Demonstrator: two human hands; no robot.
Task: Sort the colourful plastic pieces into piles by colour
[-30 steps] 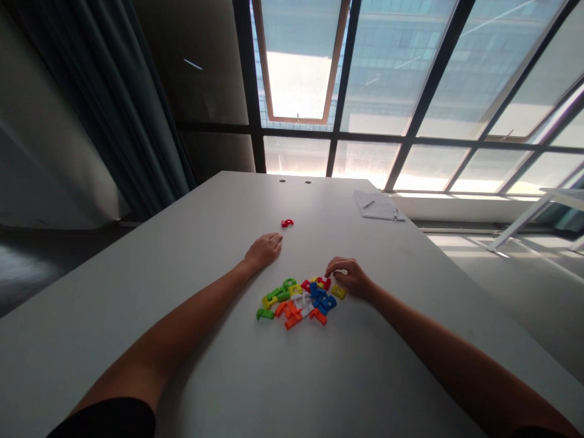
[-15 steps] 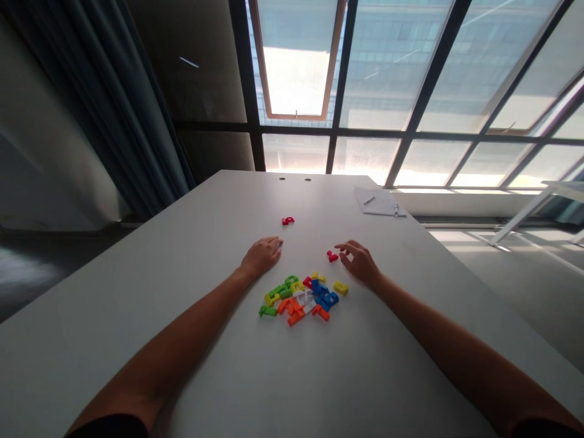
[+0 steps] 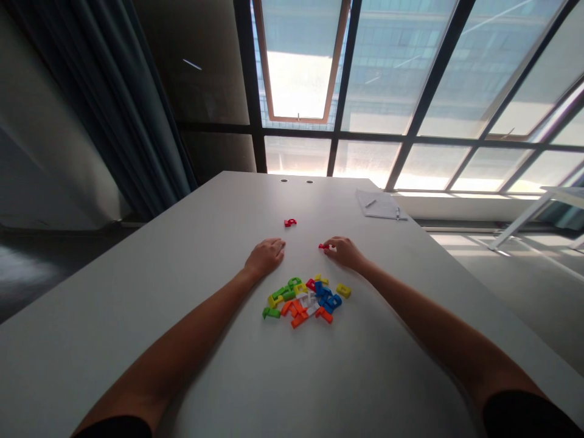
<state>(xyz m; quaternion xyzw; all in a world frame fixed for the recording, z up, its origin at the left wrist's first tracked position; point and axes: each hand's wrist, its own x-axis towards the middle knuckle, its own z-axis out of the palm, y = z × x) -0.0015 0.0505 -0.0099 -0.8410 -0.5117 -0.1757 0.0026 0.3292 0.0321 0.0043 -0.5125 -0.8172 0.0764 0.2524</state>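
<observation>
A white tabletop (image 3: 196, 261) fronts dark-framed windows (image 3: 383, 79). Beyond the multicoloured pile of plastic blocks (image 3: 300, 305), the right hand (image 3: 345, 252) pinches a small red plastic block (image 3: 322, 246) — positioning it seems the step in hand, calling next for steady fingertips. The left hand (image 3: 265, 257) lies flat, fingers outstretched.

Big windows (image 3: 383, 73) with dark bars (image 3: 348, 61) let in bright light. A long dark blue curtain (image 3: 109, 91) hangs on the left. The bench (image 3: 191, 225) is wide and white. On the right, sunny stripes (image 3: 449, 241) cross the grey floor (image 3: 497, 286) near a white leg (image 3: 521, 221).
</observation>
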